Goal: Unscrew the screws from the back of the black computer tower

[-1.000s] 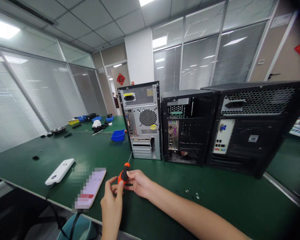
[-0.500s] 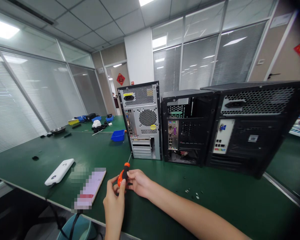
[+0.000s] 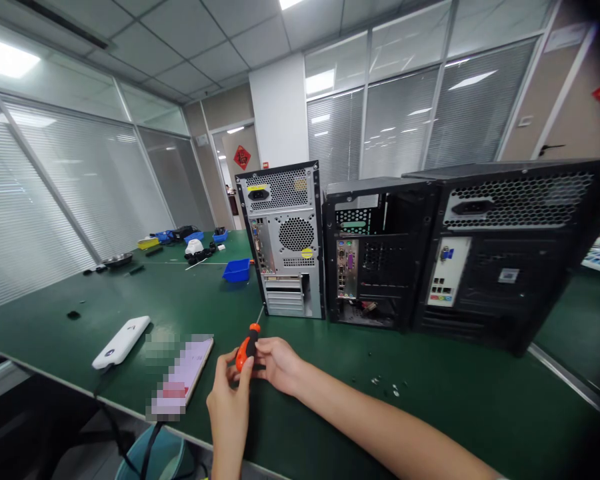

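Together, hands (image 3: 230,397) (image 3: 279,367) grip screwdriver (image 3: 245,352) near tower (image 3: 283,247) edge; narrow gap to phone (image 3: 193,363).

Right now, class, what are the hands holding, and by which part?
The left hand and right hand hold the screwdriver by its orange-and-black handle.

"What catches your eye first?"

"That screwdriver (image 3: 249,343): bright orange, black on the grip, vivid over the deep green tabletop (image 3: 180,300)."

"And the left tower (image 3: 283,250)?"

"Silver-grey with black edging, honeycomb mesh and a round yellow sticker (image 3: 307,253)."

"The middle tower (image 3: 395,267) looks black to me, with a purple port (image 3: 350,261)."

"The right tower (image 3: 495,313) is black too, its port plate (image 3: 449,270) creamy white."

"Nice blue tray (image 3: 237,271)."

"And a teal bucket (image 3: 167,443). That door sign (image 3: 242,157) is red with dark lettering."
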A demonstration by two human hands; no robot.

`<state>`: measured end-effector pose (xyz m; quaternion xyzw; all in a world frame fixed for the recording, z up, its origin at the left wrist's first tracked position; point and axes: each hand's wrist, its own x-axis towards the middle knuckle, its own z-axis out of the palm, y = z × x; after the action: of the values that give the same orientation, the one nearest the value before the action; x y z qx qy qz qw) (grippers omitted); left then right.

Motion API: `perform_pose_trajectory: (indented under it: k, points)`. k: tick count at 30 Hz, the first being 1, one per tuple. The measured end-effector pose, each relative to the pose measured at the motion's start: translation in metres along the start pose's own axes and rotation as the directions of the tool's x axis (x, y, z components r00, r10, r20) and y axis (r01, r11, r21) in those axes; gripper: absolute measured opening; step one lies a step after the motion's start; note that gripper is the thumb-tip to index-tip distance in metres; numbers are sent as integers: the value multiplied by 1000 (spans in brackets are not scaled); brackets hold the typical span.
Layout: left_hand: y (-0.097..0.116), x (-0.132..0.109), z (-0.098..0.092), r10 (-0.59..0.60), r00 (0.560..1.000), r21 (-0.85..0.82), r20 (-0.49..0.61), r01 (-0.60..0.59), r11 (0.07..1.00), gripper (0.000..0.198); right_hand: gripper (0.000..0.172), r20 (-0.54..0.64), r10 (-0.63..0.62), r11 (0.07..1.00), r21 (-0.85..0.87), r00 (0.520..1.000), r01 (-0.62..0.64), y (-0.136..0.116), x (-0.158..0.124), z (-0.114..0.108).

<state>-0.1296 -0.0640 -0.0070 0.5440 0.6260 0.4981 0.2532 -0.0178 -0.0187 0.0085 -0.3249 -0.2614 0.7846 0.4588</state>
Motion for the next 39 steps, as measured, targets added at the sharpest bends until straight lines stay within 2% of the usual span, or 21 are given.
perform_pose_trajectory:
  k: [11,18,28,39]
  points:
    - [2,-1,-1,40,999,3,-8,-40,999,53,23,6,63,998,30,998,-63,-1,0,-1]
    - [4,0,-3,54,998,25,19,-55,998,52,20,4,77,997,29,997,-77,0,1,-1]
    - [-5,2,-6,109,991,31,79,-112,993,50,24,-48,99,995,1,994,-99,-5,-6,6]
    - [-5,2,-11,167,984,101,57,-172,980,51,19,-65,109,994,-11,992,-110,-2,-4,4]
